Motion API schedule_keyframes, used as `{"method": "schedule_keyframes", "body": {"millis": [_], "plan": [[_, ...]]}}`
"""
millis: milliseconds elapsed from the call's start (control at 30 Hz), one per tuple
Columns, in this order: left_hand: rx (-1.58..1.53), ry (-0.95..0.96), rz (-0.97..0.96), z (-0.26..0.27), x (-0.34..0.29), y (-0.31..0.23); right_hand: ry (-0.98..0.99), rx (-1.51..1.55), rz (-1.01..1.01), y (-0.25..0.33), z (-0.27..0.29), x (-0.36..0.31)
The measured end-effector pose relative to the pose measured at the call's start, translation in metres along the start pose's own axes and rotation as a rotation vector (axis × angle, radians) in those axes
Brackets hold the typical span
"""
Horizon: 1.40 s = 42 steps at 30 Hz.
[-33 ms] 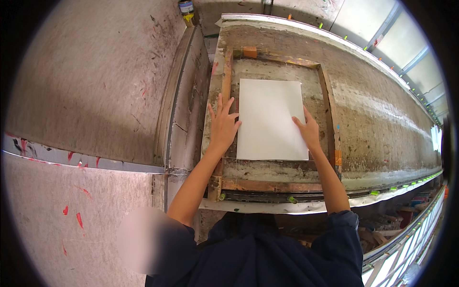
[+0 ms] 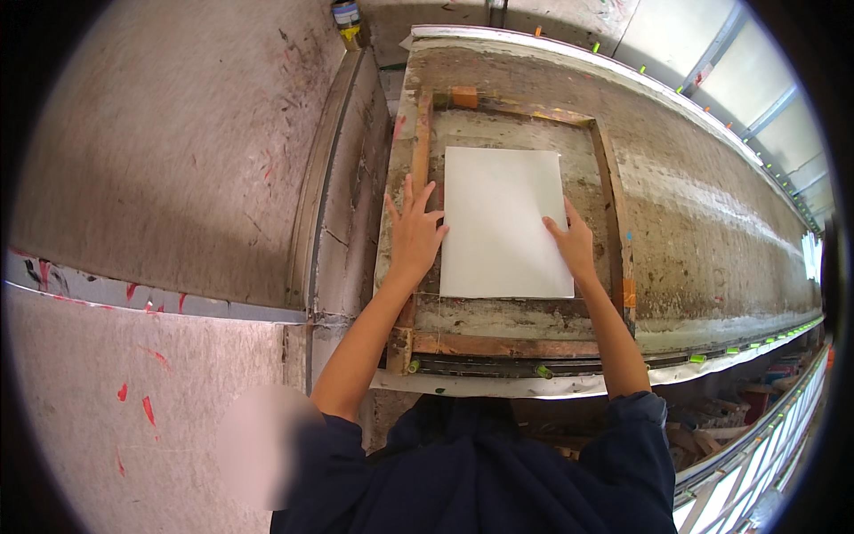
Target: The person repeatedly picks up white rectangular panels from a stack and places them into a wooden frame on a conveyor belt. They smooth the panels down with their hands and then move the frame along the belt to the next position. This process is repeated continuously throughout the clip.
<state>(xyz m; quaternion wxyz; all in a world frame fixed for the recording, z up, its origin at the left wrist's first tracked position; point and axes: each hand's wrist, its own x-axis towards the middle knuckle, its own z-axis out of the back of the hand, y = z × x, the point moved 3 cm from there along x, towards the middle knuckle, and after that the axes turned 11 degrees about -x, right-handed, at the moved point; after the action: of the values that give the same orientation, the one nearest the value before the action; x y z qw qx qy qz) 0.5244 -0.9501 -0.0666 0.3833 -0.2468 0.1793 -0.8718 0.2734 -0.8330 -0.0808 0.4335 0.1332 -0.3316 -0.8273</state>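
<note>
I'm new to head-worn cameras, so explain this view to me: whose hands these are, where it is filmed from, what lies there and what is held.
There is no robot here, just a person's bare hands. The camera sits on their head, looking down through a fisheye lens, so straight edges bend and the corners go black. The person's left is picture left.

On a worn, stained table lies a wooden frame, with a blank white sheet inside its outline. The left hand spreads over the frame's left side, thumb by the sheet's edge. The right hand is at the sheet's right edge, thumb over the paper. Neither hand is closed around anything.
</note>
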Motion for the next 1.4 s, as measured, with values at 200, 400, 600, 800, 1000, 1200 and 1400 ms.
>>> {"method": "schedule_keyframes", "body": {"millis": [200, 400, 600, 800, 1000, 1200, 1400], "plan": [[0.120, 0.060, 0.044, 0.001, 0.002, -0.014, -0.140, -0.299, 0.056, -0.011, -0.015, -0.008], [0.381, 0.090, -0.140, -0.023, -0.009, -0.027, -0.226, -0.544, 0.058, 0.000, -0.031, -0.020], [0.173, 0.041, -0.078, -0.039, -0.020, -0.036, -0.279, -0.762, 0.218, 0.014, -0.030, -0.020], [0.025, 0.240, -0.282, -0.059, -0.017, -0.036, 0.046, -0.601, 0.560, 0.031, -0.042, -0.051], [-0.009, 0.086, -0.131, -0.075, 0.033, -0.038, 0.079, -0.590, 0.613, 0.034, -0.048, -0.008], [0.069, 0.043, -0.042, -0.097, 0.103, -0.022, -0.020, -0.595, 0.577, 0.035, -0.070, 0.077], [-0.008, -0.027, -0.044, -0.098, 0.109, -0.010, -0.110, -0.666, 0.399, 0.021, -0.065, 0.081]]}}
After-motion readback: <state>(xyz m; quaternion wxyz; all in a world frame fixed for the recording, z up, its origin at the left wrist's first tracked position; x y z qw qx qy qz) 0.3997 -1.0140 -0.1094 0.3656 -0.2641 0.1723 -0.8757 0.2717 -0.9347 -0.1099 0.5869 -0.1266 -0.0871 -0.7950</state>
